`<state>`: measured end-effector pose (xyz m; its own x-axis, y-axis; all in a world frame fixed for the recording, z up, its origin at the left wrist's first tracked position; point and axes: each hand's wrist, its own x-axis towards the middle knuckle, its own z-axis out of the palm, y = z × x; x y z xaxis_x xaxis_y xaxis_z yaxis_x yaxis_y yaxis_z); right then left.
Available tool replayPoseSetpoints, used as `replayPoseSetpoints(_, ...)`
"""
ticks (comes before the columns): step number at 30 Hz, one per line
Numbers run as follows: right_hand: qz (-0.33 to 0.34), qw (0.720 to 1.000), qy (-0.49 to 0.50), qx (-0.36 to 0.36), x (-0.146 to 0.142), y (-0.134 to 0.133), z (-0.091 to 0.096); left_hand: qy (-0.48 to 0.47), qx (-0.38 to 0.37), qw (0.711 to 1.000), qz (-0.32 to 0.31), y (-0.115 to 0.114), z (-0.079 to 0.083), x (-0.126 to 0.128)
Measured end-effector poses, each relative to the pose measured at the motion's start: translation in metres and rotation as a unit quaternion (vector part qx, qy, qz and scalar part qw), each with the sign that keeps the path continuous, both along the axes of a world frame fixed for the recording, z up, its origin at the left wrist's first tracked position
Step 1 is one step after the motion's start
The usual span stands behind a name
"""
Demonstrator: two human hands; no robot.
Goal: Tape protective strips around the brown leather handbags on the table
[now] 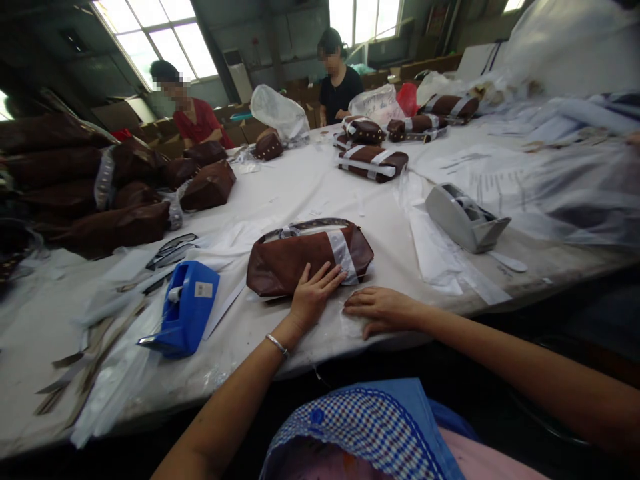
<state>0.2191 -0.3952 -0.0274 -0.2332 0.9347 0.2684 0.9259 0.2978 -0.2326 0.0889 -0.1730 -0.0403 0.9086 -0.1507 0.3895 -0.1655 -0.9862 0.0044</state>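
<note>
A brown handbag (290, 263) lies on its side on the white-covered table in front of me. A pale translucent wrap strip (342, 252) runs around its right part, and its strap lies along the far edge. My left hand (316, 293) rests flat on the bag's near face, fingers spread, the fingertips at the strip. Just to the right, my right hand (383, 308) lies palm down on a piece of clear film (353, 325) at the table's near edge. Its fingers are stretched out and hold nothing that I can see.
A blue tape dispenser (187, 310) stands left, a grey tape dispenser (463, 217) right. Brown bags (75, 180) are piled at the far left; several wrapped bags (373, 163) lie farther back. Two people (203, 123) are across the table. Plastic sheets (565, 187) cover the right side.
</note>
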Motion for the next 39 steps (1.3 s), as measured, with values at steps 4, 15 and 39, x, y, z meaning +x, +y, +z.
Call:
replayPoseSetpoints(4, -0.008, 0.997, -0.043, 0.057, -0.008, 0.001, -0.01, -0.002, 0.008, 1.0, 0.005, -0.001, 0.001, 0.0)
replayPoseSetpoints(15, -0.105, 0.974, 0.109, 0.168, -0.022, -0.016, -0.012, -0.017, 0.014, 1.0, -0.001, 0.0, 0.001, -0.001)
replayPoseSetpoints(39, -0.227, 0.938, 0.114, 0.236, 0.047, 0.053, 0.009, -0.106, 0.054, 0.992, -0.045, 0.003, -0.006, 0.001)
